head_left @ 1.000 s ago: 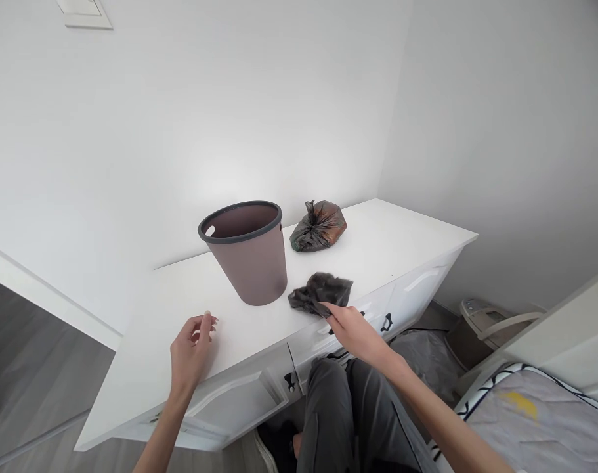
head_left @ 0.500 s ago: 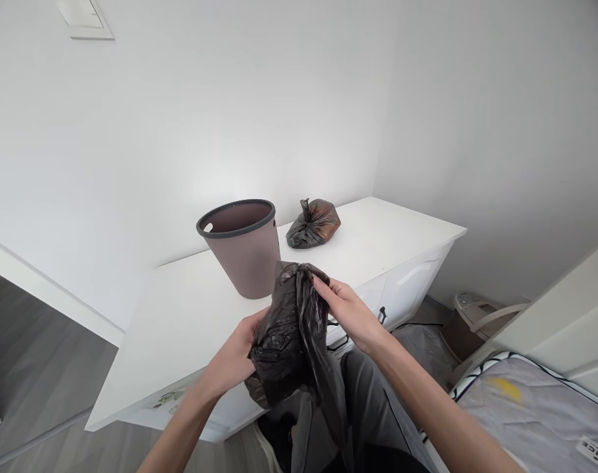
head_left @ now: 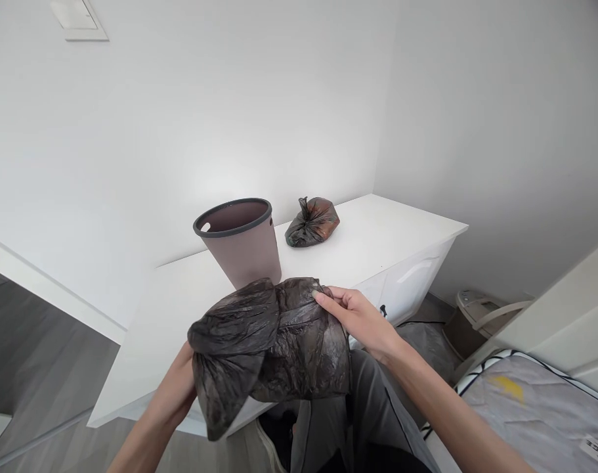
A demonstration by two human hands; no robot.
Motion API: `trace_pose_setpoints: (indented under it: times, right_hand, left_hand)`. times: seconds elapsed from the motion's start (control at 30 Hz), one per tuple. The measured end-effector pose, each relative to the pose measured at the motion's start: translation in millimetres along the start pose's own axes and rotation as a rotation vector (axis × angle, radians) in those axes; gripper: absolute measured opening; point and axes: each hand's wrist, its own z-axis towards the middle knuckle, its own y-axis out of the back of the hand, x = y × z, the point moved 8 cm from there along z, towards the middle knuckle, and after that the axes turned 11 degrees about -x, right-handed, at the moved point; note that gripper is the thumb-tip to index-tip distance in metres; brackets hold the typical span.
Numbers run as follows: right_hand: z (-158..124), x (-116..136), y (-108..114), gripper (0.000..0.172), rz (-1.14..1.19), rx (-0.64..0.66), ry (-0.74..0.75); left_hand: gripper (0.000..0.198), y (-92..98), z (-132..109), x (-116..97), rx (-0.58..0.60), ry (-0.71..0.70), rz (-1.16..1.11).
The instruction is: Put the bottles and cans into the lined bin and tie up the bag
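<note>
Spread between my two hands is a crumpled, see-through black bin bag (head_left: 303,341), held over my lap in front of the dresser's edge. My right hand (head_left: 362,318) pinches its upper right part between thumb and fingers. The left side of the bag gathers at my left hand (head_left: 183,371), which grips it there; the bag covers those fingers. Behind the bag, a mauve waste bin (head_left: 242,253) with a dark grey rim stands upright on the dresser, its base partly hidden. Right of the bin sits a knotted, filled black bag (head_left: 312,223), apart from my hands.
The white dresser top (head_left: 377,236) runs along the wall, with a dark handle (head_left: 383,311) on its front. At the right lie a quilted mattress (head_left: 539,407) and a brown-and-beige container (head_left: 476,322) on the floor. A switch plate (head_left: 79,16) is on the wall.
The bin bag has gone from a bunched bundle to a wider spread. My left hand has moved left with its side of the bag; my right hand has shifted slightly.
</note>
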Motion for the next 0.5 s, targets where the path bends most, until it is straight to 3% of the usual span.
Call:
trace_pose_setpoints:
  times: [0.1,0.27,0.4,0.5]
  right_hand:
    - [4,1,-1,0.042,0.074,-0.080,0.005]
    - [6,12,-18,0.043,0.119,-0.148,-0.014]
    - [7,34,-16,0.048,0.072,-0.240,0.085]
    - [7,41,-1,0.055,0.060,-0.335,0.133]
  left_hand:
    - [0.073,3.3,-2,7,0.107,0.220,-0.135]
    - [0.080,-6.6,-14,-15,0.223,0.173,-0.089]
    - [0.082,1.8,-12,-14,0.165,0.075,-0.039]
    - [0.078,36.6,7,1,-0.023,-0.001,0.006]
